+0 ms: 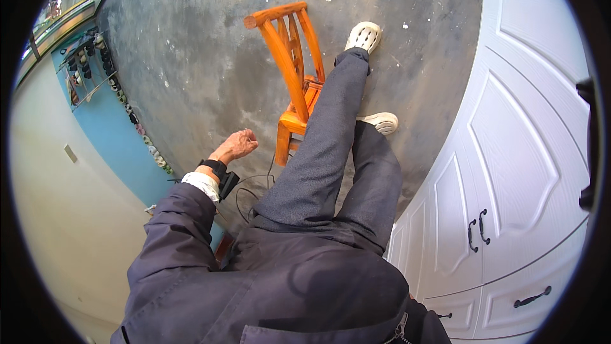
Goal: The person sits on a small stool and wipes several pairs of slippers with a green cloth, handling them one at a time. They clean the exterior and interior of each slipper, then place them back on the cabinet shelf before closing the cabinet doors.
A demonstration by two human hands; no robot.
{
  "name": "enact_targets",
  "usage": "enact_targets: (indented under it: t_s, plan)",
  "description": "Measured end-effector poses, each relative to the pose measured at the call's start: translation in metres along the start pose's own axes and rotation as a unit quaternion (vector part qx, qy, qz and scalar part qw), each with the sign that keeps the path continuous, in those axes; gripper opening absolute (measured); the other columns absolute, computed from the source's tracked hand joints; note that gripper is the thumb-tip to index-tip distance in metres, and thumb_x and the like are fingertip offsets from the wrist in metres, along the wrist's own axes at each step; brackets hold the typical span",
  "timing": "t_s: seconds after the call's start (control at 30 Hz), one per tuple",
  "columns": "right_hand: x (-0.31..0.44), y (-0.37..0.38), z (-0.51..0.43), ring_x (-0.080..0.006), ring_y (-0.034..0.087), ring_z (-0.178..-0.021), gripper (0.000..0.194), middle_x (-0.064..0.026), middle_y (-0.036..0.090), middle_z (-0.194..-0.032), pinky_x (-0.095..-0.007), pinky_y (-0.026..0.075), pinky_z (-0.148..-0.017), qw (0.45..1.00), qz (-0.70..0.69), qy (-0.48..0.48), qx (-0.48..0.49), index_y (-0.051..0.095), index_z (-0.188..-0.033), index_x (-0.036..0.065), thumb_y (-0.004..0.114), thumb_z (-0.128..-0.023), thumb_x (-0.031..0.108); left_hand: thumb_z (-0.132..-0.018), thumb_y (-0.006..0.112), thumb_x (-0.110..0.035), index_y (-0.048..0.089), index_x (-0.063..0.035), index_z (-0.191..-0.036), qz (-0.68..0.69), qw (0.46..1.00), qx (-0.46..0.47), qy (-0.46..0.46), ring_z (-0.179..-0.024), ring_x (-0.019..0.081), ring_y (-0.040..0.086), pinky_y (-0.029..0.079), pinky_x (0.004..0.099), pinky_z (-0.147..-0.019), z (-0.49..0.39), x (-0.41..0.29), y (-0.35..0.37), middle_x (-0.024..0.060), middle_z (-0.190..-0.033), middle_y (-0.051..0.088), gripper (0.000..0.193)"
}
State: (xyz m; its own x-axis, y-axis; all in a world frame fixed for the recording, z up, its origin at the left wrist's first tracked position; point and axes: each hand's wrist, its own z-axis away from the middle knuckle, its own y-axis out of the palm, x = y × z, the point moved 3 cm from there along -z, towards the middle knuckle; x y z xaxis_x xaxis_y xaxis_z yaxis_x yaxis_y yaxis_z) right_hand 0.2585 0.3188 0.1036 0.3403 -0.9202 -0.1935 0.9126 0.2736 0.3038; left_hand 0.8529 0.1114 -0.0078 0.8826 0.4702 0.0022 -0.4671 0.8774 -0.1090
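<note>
My left hand (237, 145) hangs in the air over the floor, left of my legs, with its fingers curled. Its palm side is hidden, so I cannot tell whether anything is inside. A black strap with a small device (224, 177) is around that wrist, above a white cuff. The nearest object is a small orange-brown wooden chair (281, 64) with a slatted back, just right of the hand and apart from it. My trouser leg hides part of its seat. My right hand is out of view, down past the jacket's right side.
White panelled cabinets (515, 148) with black handles line the right. Several shoes (138, 128) run along the blue and cream wall (100, 119), near a rack (86, 69). A dark cable (246, 191) loops on the grey floor (205, 57) beside my thigh. I wear pale clogs (363, 37).
</note>
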Motion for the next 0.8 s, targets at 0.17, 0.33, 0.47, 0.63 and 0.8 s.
enact_targets:
  t_s: [0.17, 0.33, 0.47, 0.63, 0.8]
  plan:
    - [0.042, -0.016, 0.008, -0.0164, 0.065, -0.096, 0.031, -0.0050, 0.072, -0.108, -0.0311, 0.052, -0.086, 1.000, 0.022, 0.001, -0.003, 0.064, -0.120, 0.002, 0.065, -0.090, 0.003, -0.089, 0.057, -0.032, 0.067, -0.0022, -0.109, 0.056, 0.997, 0.039, 0.043, -0.103, 0.0350, 0.067, 0.053, 0.0406, -0.091, 0.004, -0.014, 0.028, 0.0181, -0.104, 0.071, 0.037]
    - [0.056, -0.032, -0.014, -0.0161, 0.065, -0.096, 0.030, -0.0047, 0.072, -0.108, -0.0310, 0.052, -0.085, 0.999, 0.036, 0.009, 0.003, 0.064, -0.120, 0.002, 0.065, -0.090, 0.003, -0.087, 0.054, -0.023, 0.063, -0.0026, -0.118, 0.005, 0.995, 0.101, 0.020, -0.112, 0.0356, 0.063, 0.049, 0.0424, -0.098, -0.008, 0.004, 0.107, 0.0216, -0.119, 0.066, 0.038]
    - [0.050, -0.048, -0.040, -0.0159, 0.065, -0.096, 0.030, -0.0045, 0.072, -0.108, -0.0308, 0.052, -0.085, 0.999, 0.039, 0.029, 0.012, 0.064, -0.120, 0.002, 0.065, -0.090, 0.003, -0.086, 0.054, -0.020, 0.055, -0.0028, -0.131, 0.013, 0.991, 0.115, -0.070, -0.120, 0.0373, 0.059, 0.046, 0.0435, -0.103, -0.031, 0.033, 0.175, 0.0242, -0.127, 0.062, 0.048]
    - [0.044, -0.065, -0.057, -0.0157, 0.065, -0.096, 0.030, -0.0042, 0.072, -0.108, -0.0306, 0.052, -0.085, 0.997, 0.042, 0.061, 0.020, 0.064, -0.120, 0.002, 0.064, -0.090, 0.003, -0.084, 0.054, -0.017, 0.051, 0.0012, -0.132, 0.030, 0.991, 0.088, -0.097, -0.120, 0.0380, 0.058, 0.047, 0.0427, -0.102, -0.057, 0.062, 0.236, 0.0264, -0.126, 0.061, 0.052]
    - [0.046, -0.073, -0.058, -0.0155, 0.065, -0.096, 0.030, -0.0040, 0.072, -0.108, -0.0305, 0.052, -0.085, 0.996, 0.042, 0.080, 0.020, 0.064, -0.120, 0.003, 0.064, -0.090, 0.003, -0.086, 0.055, -0.016, 0.061, 0.0021, -0.120, 0.062, 0.978, 0.078, -0.181, -0.116, 0.0374, 0.062, 0.051, 0.0424, -0.098, -0.076, 0.073, 0.270, 0.0255, -0.121, 0.065, 0.039]
